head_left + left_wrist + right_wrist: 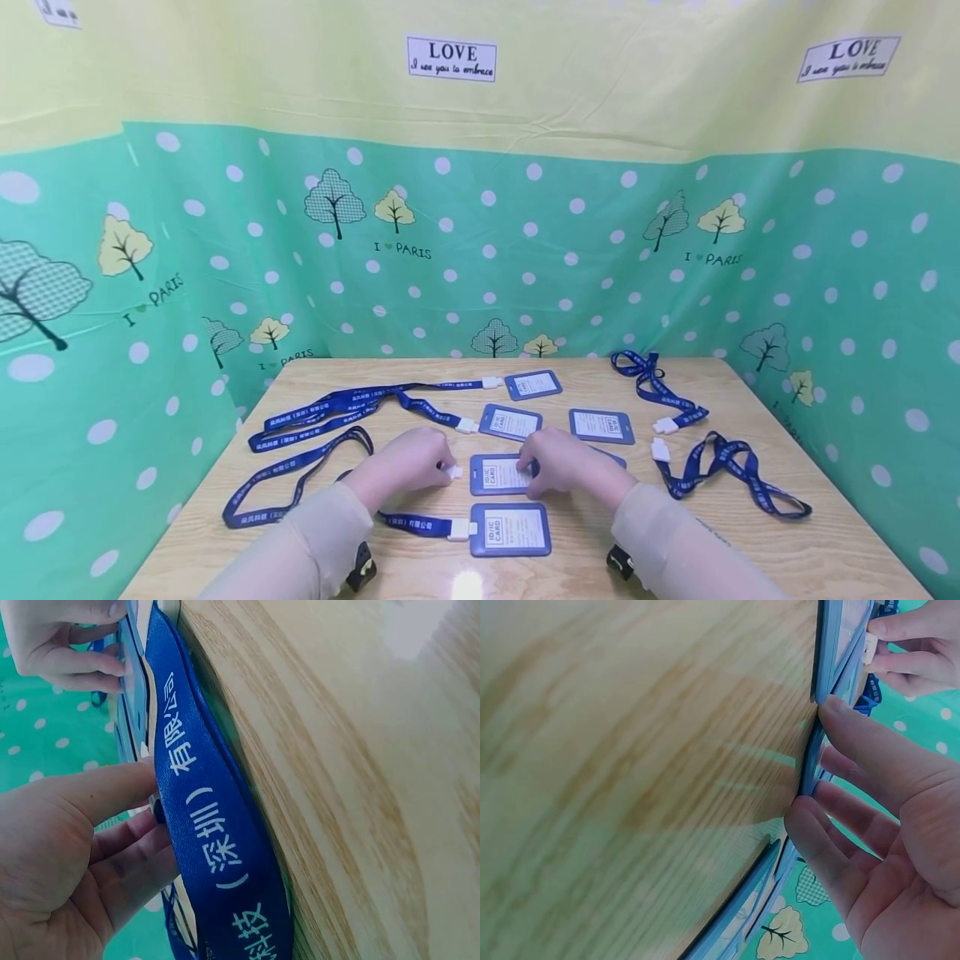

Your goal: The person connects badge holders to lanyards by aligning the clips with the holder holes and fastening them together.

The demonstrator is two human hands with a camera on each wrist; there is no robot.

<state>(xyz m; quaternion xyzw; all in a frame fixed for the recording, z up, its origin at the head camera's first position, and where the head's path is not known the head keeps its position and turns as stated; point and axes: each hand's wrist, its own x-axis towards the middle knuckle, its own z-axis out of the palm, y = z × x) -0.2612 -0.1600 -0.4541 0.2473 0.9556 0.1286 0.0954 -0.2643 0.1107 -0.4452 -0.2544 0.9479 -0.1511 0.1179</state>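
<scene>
Pinching a white plastic clip (456,472), left hand (411,462) sits just left of a blue rectangular card holder (489,476), long axis left-right, right end held by right hand (566,465).

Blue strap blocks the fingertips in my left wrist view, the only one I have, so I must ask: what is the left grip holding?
Observer: A white clip; the right wrist view shows it pinched in the left grip.
Operator: And what is at the card holder farthest from the wearer?
Observer: In the head view, a second clip sits at its left end.
Operator: Any lanyard over on the right?
Observer: Yes, the head view shows the back-right lanyard with its end clip apart from every card holder.
</scene>
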